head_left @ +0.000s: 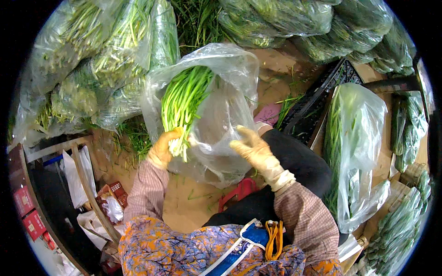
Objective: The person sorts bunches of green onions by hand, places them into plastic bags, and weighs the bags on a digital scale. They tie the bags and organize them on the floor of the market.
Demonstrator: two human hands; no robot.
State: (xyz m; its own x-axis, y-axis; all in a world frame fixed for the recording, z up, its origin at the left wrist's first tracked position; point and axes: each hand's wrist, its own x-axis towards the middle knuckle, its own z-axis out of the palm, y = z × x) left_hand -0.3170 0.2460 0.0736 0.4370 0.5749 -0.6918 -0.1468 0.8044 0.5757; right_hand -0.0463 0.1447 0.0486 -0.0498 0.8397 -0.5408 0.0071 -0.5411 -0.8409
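My left hand (164, 148), in a pale yellow glove, is closed around the white stem ends of a bunch of garlic chives (186, 99). Their green leaves point away from me, inside the mouth of a large clear plastic bag (232, 106). On the bag's near right side, my gloved right hand (254, 148) pinches the plastic between thumb and fingers. The bag's film bulges upward at the far side and hangs loosely below my hands.
Filled clear bags of greens (119, 60) pile up at the far left, with more bags (276, 20) at the far right. A black crate (317, 101) and a long bagged bundle (352, 138) lie right. Beneath me is a red stool (239, 191); loose leaves (131, 140) litter the floor.
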